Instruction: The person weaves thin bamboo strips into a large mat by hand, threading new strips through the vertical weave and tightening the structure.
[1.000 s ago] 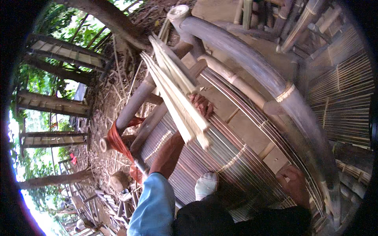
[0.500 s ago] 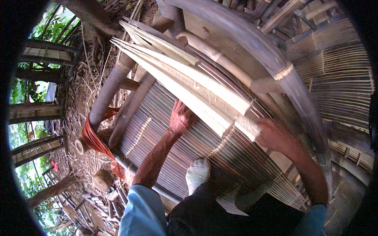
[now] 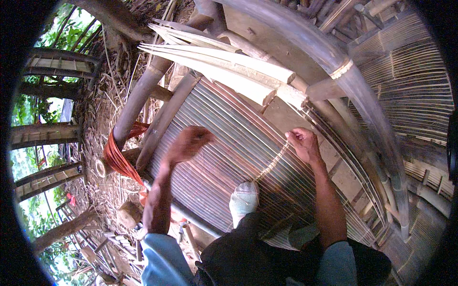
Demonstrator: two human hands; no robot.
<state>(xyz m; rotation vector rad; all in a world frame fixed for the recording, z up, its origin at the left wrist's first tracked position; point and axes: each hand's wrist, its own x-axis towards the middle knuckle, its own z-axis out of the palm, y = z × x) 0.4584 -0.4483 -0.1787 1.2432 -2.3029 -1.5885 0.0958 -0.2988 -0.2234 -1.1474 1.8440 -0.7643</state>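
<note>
My left hand [image 3: 187,144] hangs over the left half of a bamboo-slat seat [image 3: 224,128], smeared by motion, so its fingers are unclear. At the seat's right edge is my right hand [image 3: 305,143], closed with fingertips pressed together near the end of a pale woven binding [image 3: 274,167]. Whether a thin strand is in that pinch I cannot make out. Beyond both hands, long pale tapering pieces [image 3: 214,71], like split stalks, lie in a bundle across the far edge of the seat. Neither hand touches them.
My foot in a light sock [image 3: 244,200] rests on the slats. A thick curved bamboo rail [image 3: 360,90] runs along the right. Red-orange cloth [image 3: 121,159] wraps the left frame pole. Dry stalks litter the ground [image 3: 102,114], and a cut log [image 3: 129,214] stands lower left.
The pale bundle has shifted away from me to the seat's far edge. My right hand has let go of it and moved left, while my left hand came away from beside it, toward me.
</note>
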